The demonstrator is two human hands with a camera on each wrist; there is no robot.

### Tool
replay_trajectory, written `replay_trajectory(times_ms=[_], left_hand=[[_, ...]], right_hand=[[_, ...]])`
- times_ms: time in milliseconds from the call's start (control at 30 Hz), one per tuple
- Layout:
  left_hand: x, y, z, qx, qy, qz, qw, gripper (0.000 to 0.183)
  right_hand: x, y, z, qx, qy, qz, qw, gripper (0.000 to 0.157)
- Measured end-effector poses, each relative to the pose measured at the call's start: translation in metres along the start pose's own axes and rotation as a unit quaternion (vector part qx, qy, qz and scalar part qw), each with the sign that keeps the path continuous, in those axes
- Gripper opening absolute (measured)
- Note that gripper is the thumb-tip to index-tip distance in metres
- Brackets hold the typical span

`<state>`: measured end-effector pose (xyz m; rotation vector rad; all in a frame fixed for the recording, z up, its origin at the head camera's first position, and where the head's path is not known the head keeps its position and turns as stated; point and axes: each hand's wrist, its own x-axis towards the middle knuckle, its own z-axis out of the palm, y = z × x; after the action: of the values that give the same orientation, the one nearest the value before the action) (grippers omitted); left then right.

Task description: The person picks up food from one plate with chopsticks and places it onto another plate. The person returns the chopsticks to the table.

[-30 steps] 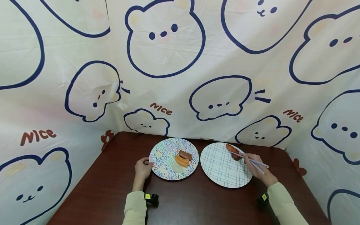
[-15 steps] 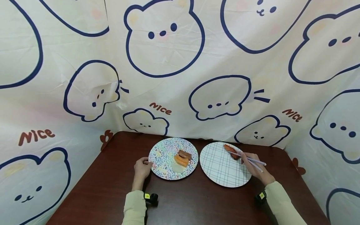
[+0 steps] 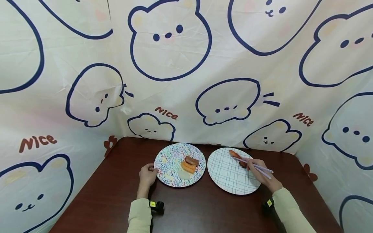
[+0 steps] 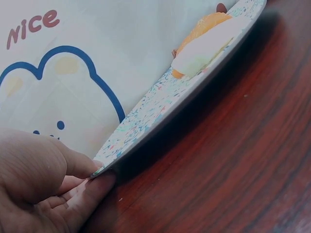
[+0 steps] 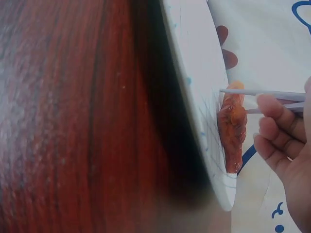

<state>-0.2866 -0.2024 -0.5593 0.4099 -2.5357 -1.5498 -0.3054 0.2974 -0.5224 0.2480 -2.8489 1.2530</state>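
Note:
My left hand [image 3: 147,176] pinches the left rim of a colorful speckled plate [image 3: 167,157], thumb above and a finger beneath in the left wrist view. On that plate lie an orange piece of food [image 3: 188,167], a brown piece [image 3: 192,160] and a pale whitish piece [image 3: 184,175]. My right hand [image 3: 263,176] holds a pair of pale lilac chopsticks [image 5: 252,92] over a white plate with a grid pattern [image 3: 222,174]. Their tips are at a glazed brown piece of food, like a chicken wing [image 5: 232,131]. Whether they grip it I cannot tell.
Both plates are side by side on a dark wooden table [image 3: 204,213], near its back edge. A cream sheet [image 3: 186,94] with bear drawings hangs behind and at both sides. A black wrist camera [image 3: 157,207] is strapped at the left sleeve, another [image 3: 268,207] at the right.
My right hand has shifted slightly left with the chopsticks, and the brown glazed piece has moved left across the grid plate. The left hand and the speckled plate have stayed put.

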Motion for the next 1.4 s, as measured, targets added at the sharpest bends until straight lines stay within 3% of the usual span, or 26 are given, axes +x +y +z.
replay_trajectory(times_ms=[200,633,1033,1400], left_hand=[[0.000,0.000,-0.001,-0.011,-0.002,0.000,0.9999,0.035],[0.002,-0.004,0.002,-0.011,-0.002,0.009,0.9999,0.035],[0.000,-0.004,0.000,-0.006,0.005,0.007,0.9999,0.034],[-0.002,0.000,0.000,-0.011,0.000,0.002,0.9999,0.035]], right_hand=[[0.004,-0.004,0.002,-0.051,-0.002,-0.003,0.999,0.050],[0.001,-0.004,0.004,-0.067,0.017,-0.032,0.997,0.048],[0.003,-0.004,0.011,-0.029,0.026,-0.045,0.998,0.047],[0.009,-0.001,0.019,-0.036,0.034,-0.117,0.992,0.037]])
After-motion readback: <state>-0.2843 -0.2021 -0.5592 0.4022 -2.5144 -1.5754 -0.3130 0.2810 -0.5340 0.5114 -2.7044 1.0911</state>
